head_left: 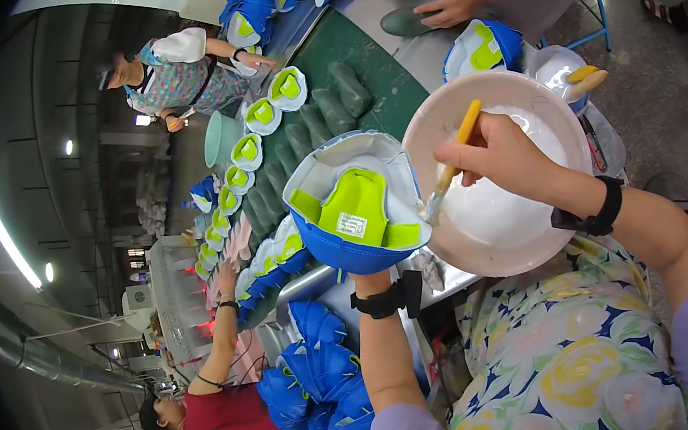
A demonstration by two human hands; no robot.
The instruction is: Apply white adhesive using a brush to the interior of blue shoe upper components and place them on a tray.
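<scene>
My left hand holds up a blue shoe upper with a white inner edge and a lime-green lining; the upper hides its fingers. In my right hand is a brush with a yellow handle, gripped between thumb and fingers. The brush's bristles touch or nearly touch the right edge of the upper. Directly under the right hand stands a wide, pale pink basin with white liquid inside.
Green shoe lasts and more uppers line the green conveyor belt. Blue uppers are piled left of my forearm. A small tub with yellow-handled brushes stands right of the basin. Several co-workers' hands are around the belt.
</scene>
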